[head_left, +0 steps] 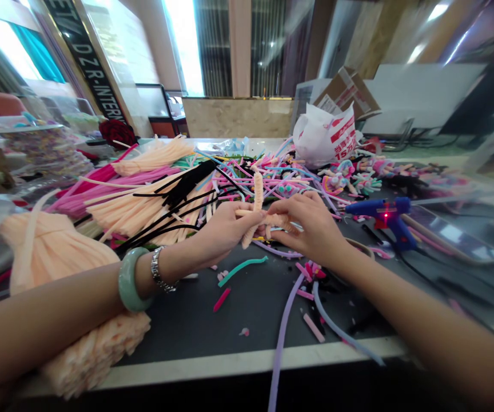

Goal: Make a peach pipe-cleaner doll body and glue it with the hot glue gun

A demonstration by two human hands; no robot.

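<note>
Over the middle of the table, both hands hold a peach pipe-cleaner figure (258,191) made of thick twisted fuzzy stems. My left hand (228,229) pinches it from the left, where one twisted piece stands up and its lower end slants down. From the right, my right hand (311,223) grips the other twisted part, its fingers closed around it. Where the pieces join is partly covered by the fingers. Below the hands lie a teal pipe-cleaner piece (243,270) and a short red piece (222,300).
A blue glue gun (379,212) with a lit red light rests at right, its cable trailing on the dark table. A large peach stem bundle (58,246) lies under my left forearm. Mixed coloured stems, a white plastic bag (324,134) and a cardboard box (350,94) are farther back.
</note>
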